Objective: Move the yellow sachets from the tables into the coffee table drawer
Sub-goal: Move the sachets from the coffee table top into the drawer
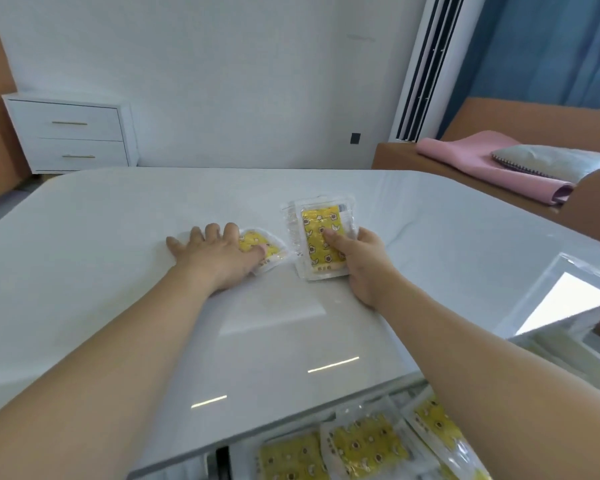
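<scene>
Two bare arms reach forward over a glossy white tabletop (pixel 118 237). The left hand (pixel 219 258) lies flat, fingers spread, pressing down on a yellow sachet (pixel 262 249) that sticks out to its right; it covers the sachet rather than gripping it. Just beside it to the right, the right hand (pixel 359 259) holds a stack of sachets (pixel 321 237) in clear wrapping, thumb on top of the yellow print and fingers curled around the right edge, with the stack's near end tilted down toward the tabletop. The two lots of sachets sit close together but apart, around the middle of the tabletop. Below the near edge, an open drawer (pixel 222 459) shows more sachets (pixel 364 445) lying loosely overlapped inside. At the far left, against a white wall, stands a white cabinet (pixel 70 131) with two drawers. At the far right, a pink cloth (pixel 492 168) and a grey cushion (pixel 551 161) rest on an orange sofa (pixel 541 116), with a blue curtain (pixel 551 46) behind
</scene>
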Demonstrator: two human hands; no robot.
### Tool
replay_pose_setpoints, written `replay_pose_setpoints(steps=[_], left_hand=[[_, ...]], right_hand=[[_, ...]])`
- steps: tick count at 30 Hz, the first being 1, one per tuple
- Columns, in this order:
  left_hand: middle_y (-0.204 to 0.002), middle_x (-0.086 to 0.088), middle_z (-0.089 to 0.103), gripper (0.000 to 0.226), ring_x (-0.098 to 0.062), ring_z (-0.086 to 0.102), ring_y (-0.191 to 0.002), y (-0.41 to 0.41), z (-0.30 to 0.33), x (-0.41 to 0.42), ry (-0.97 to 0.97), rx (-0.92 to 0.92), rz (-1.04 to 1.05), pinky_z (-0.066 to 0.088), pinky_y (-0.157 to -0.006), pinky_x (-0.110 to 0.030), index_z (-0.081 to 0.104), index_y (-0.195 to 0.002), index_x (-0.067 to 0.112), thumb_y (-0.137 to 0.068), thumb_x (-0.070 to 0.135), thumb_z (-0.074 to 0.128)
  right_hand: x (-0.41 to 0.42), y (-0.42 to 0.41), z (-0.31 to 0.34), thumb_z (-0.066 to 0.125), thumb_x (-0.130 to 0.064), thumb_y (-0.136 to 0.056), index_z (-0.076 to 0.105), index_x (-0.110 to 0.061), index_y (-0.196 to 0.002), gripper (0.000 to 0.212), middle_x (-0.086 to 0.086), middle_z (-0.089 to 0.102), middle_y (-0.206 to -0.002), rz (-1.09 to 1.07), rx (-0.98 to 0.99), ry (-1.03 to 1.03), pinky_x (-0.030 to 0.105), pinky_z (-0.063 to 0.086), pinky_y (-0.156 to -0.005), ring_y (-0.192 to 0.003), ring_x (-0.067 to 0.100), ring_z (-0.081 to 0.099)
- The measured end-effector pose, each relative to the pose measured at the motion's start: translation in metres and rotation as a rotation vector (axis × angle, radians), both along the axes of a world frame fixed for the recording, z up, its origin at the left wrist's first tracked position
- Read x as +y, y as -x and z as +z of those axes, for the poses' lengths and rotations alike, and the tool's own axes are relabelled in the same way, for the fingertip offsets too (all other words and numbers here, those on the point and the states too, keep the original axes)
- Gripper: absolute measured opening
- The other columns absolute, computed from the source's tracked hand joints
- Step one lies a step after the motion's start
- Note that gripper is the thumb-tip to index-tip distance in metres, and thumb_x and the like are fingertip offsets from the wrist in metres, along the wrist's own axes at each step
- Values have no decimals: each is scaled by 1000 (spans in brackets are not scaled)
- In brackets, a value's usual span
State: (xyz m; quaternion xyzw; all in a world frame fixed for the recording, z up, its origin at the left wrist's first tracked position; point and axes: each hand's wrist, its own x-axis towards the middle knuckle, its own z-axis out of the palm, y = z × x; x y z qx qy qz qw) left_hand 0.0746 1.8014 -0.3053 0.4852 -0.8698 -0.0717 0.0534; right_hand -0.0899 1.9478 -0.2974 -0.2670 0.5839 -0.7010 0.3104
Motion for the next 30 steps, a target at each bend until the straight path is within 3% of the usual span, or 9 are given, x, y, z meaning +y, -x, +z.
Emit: replay_pose_setpoints(steps=[6, 14, 15, 18, 20, 22, 24, 26, 30], left_hand=[[-134, -5, 40, 71, -30, 32, -128, 11, 0, 73, 68, 67, -93, 25, -106, -45, 41, -128, 24, -82, 78, 30], [-134, 1, 38, 44, -27, 31, -123, 23, 5, 169, 51, 161, -288, 22, -104, -40, 39, -125, 35, -89, 61, 36], [-139, 1, 35, 41, -27, 30, -126, 26, 4, 182, 57, 158, -334, 21, -106, -40, 37, -129, 39, -93, 56, 32], [-159, -1, 16, 56, -29, 18, -141, 32, 3, 211, 19, 86, -434, 14, -114, -44, 28, -145, 39, -95, 62, 25], [-164, 2, 0, 92, -29, 6, -148, 33, 4, 226, -22, -23, -479, 8, -119, -48, 12, -154, 32, -80, 84, 29], [-164, 5, -7, 111, -30, -2, -149, 30, 3, 233, -27, -112, -506, 4, -120, -52, 0, -155, 31, -70, 86, 45], [-164, 5, -6, 100, -30, -3, -150, 27, 2, 239, -6, -118, -508, 3, -120, -52, -3, -154, 32, -79, 51, 60], [-164, 4, 2, 89, -29, 4, -150, 22, 6, 247, 2, -89, -521, 8, -121, -48, 2, -155, 31, -83, 17, 53], [-147, 4, 45, 60, -21, 45, -129, 9, 26, 274, 78, 13, -599, 42, -103, -37, 36, -147, 29, -92, 9, 47]], right_hand=[[76, -10, 6, 70, -7, -87, 66, -3, -110, 23, 18, 73, -104, -65, -132, 27, 57, 55, -85, -95, 37, 71], [195, 14, 4, 77, -28, -83, 65, -19, -100, 23, 2, 75, -99, -316, 17, -70, 52, 48, -100, -99, 26, 70], [210, 20, 2, 78, -32, -81, 64, -17, -105, 32, 2, 74, -103, -341, 10, -71, 52, 47, -101, -101, 26, 69], [243, 31, -6, 91, -54, -49, 54, -16, -130, 96, 4, 67, -122, -389, -81, -97, 58, 43, -104, -114, 31, 62], [259, 41, -16, 90, -45, -59, 58, -15, -121, 76, 7, 71, -114, -378, -136, -103, 59, 42, -103, -108, 34, 65], [267, 43, -24, 84, -38, -68, 61, -16, -111, 53, 8, 73, -106, -350, -165, -153, 62, 41, -102, -103, 36, 66], [272, 41, -27, 84, -40, -64, 62, -17, -111, 58, 8, 73, -106, -303, -156, -203, 64, 41, -101, -104, 37, 65], [273, 43, -28, 81, -34, -72, 65, -15, -107, 43, 10, 74, -102, -243, -132, -225, 61, 43, -101, -100, 36, 67], [278, 43, -16, 78, -29, -79, 68, -15, -103, 30, 8, 75, -101, -153, -78, -256, 58, 42, -103, -101, 33, 68]])
